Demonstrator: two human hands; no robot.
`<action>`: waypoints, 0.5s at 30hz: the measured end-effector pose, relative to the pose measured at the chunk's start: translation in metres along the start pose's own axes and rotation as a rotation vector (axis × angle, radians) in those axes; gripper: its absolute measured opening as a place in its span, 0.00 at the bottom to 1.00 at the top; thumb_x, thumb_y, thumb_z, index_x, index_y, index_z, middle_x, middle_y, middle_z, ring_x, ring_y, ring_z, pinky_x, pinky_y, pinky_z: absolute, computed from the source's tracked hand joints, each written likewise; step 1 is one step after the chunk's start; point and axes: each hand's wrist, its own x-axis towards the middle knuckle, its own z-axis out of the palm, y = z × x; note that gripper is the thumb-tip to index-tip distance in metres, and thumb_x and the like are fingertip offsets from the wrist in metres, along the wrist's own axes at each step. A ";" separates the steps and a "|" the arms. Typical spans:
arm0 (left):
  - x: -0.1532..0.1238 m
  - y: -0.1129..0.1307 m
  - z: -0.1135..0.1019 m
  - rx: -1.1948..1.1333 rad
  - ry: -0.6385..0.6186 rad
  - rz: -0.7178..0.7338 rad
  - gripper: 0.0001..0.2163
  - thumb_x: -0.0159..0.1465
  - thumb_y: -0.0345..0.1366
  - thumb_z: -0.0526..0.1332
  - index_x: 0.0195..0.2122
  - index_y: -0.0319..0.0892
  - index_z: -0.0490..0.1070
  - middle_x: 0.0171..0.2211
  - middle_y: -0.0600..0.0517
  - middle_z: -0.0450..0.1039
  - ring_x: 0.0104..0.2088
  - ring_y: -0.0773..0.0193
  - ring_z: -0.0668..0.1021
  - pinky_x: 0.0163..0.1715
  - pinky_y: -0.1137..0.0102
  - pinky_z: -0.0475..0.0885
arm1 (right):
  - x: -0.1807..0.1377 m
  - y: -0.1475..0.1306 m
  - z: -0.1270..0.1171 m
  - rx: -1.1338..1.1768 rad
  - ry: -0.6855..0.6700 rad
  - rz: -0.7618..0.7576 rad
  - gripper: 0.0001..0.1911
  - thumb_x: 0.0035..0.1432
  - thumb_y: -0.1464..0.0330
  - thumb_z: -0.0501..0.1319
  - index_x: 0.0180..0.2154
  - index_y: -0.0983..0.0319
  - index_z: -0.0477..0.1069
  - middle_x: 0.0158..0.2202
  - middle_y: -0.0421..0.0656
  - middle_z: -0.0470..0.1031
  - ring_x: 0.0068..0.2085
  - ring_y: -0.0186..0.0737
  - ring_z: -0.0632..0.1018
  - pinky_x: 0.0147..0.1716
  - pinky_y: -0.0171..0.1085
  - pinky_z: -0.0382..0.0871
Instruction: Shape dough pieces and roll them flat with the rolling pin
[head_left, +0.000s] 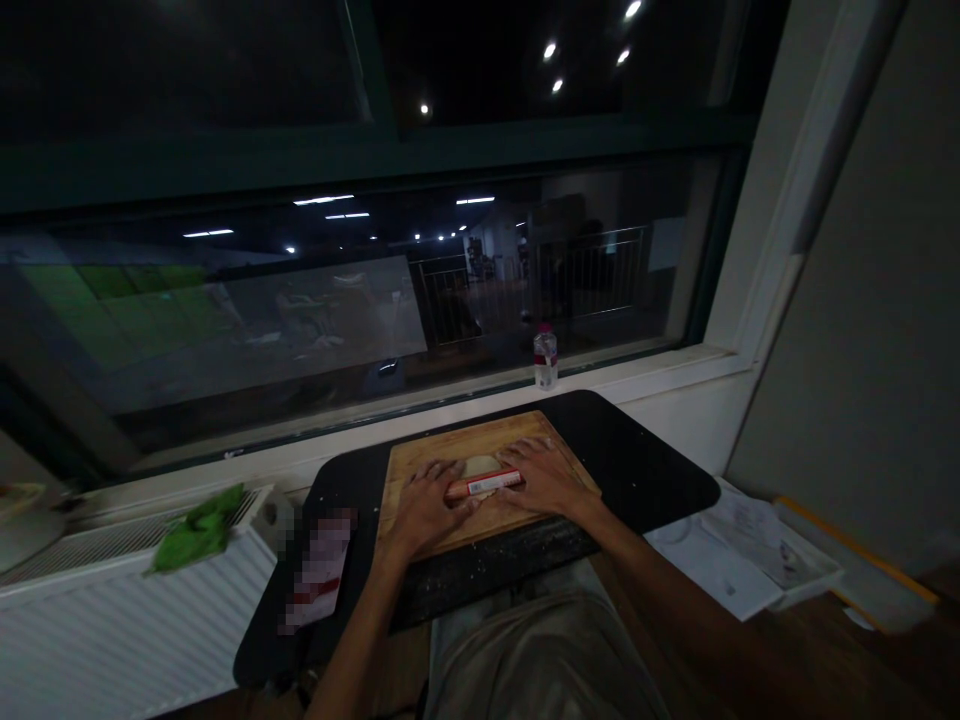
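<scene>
A wooden rolling pin [491, 483] with a red and white label lies across a pale, flattened piece of dough [480, 465]. Under the dough is a wooden cutting board [450, 440]. My left hand [429, 503] is on the pin's left end, its fingers over the far side and its thumb on the near side. At the other end my right hand [546, 475] holds the pin the same way, fingers pointing forward. Whitish powder shows on the fingers. Both palms hide the ends of the pin.
The board rests on a black table [645, 470]. A blurred pink-and-white packet [326, 570] lies at left. A bottle [546, 358] stands on the windowsill. Beside the table are a radiator [150, 630] with a green cloth [201, 530] and, at right, papers [727, 560] in a white tray.
</scene>
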 end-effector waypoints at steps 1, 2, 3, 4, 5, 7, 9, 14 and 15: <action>0.001 0.001 0.000 0.005 0.006 -0.010 0.29 0.73 0.54 0.63 0.71 0.48 0.73 0.72 0.46 0.73 0.73 0.46 0.70 0.73 0.51 0.65 | 0.000 0.000 0.000 0.001 0.002 -0.004 0.34 0.68 0.48 0.66 0.68 0.57 0.76 0.67 0.53 0.77 0.69 0.62 0.72 0.72 0.59 0.57; 0.001 0.003 0.000 0.008 0.011 -0.017 0.29 0.73 0.54 0.64 0.70 0.47 0.74 0.71 0.46 0.74 0.72 0.46 0.71 0.72 0.51 0.66 | 0.000 0.000 0.000 0.003 0.003 -0.008 0.34 0.68 0.48 0.66 0.68 0.57 0.76 0.67 0.53 0.77 0.68 0.62 0.72 0.72 0.59 0.57; 0.002 0.004 0.000 0.010 0.015 -0.022 0.29 0.72 0.55 0.64 0.70 0.47 0.74 0.70 0.45 0.74 0.72 0.46 0.71 0.71 0.52 0.67 | 0.000 0.000 0.000 0.004 0.002 -0.011 0.34 0.69 0.48 0.66 0.68 0.57 0.76 0.67 0.53 0.78 0.68 0.62 0.72 0.71 0.59 0.57; 0.002 0.005 0.000 0.013 0.018 -0.026 0.29 0.72 0.55 0.65 0.70 0.47 0.74 0.69 0.45 0.75 0.71 0.46 0.72 0.71 0.52 0.67 | 0.000 0.000 -0.001 0.004 0.002 -0.012 0.34 0.69 0.48 0.66 0.68 0.57 0.76 0.67 0.53 0.78 0.68 0.62 0.72 0.71 0.59 0.57; 0.002 0.007 0.000 0.016 0.023 -0.030 0.29 0.72 0.55 0.65 0.70 0.48 0.74 0.69 0.45 0.76 0.70 0.46 0.73 0.70 0.52 0.67 | 0.000 0.000 -0.001 0.005 0.003 -0.013 0.33 0.69 0.48 0.67 0.68 0.57 0.76 0.67 0.53 0.78 0.68 0.62 0.72 0.71 0.59 0.57; 0.002 0.008 0.001 0.025 0.036 -0.033 0.29 0.72 0.55 0.66 0.69 0.48 0.75 0.69 0.45 0.76 0.70 0.45 0.74 0.70 0.52 0.68 | -0.001 0.000 -0.002 0.007 0.008 -0.022 0.32 0.69 0.48 0.67 0.67 0.57 0.76 0.66 0.52 0.78 0.67 0.61 0.72 0.71 0.59 0.57; 0.002 0.009 0.002 0.037 0.053 -0.035 0.28 0.72 0.56 0.66 0.68 0.48 0.76 0.68 0.44 0.77 0.69 0.44 0.74 0.70 0.51 0.67 | -0.001 0.000 -0.002 0.009 0.012 -0.034 0.31 0.70 0.48 0.67 0.66 0.57 0.77 0.65 0.52 0.79 0.66 0.60 0.73 0.71 0.59 0.57; 0.003 0.011 0.006 0.059 0.092 -0.044 0.28 0.71 0.58 0.66 0.66 0.47 0.78 0.65 0.43 0.79 0.66 0.43 0.76 0.68 0.51 0.68 | 0.001 0.002 -0.003 0.026 0.011 -0.062 0.29 0.69 0.50 0.67 0.65 0.56 0.79 0.63 0.51 0.80 0.64 0.58 0.75 0.68 0.55 0.61; 0.003 0.011 0.007 0.061 0.097 -0.047 0.28 0.71 0.58 0.66 0.66 0.47 0.78 0.65 0.43 0.79 0.66 0.43 0.76 0.68 0.51 0.68 | 0.002 0.003 -0.003 0.036 0.015 -0.074 0.29 0.69 0.50 0.67 0.66 0.56 0.78 0.64 0.51 0.80 0.64 0.58 0.75 0.68 0.55 0.62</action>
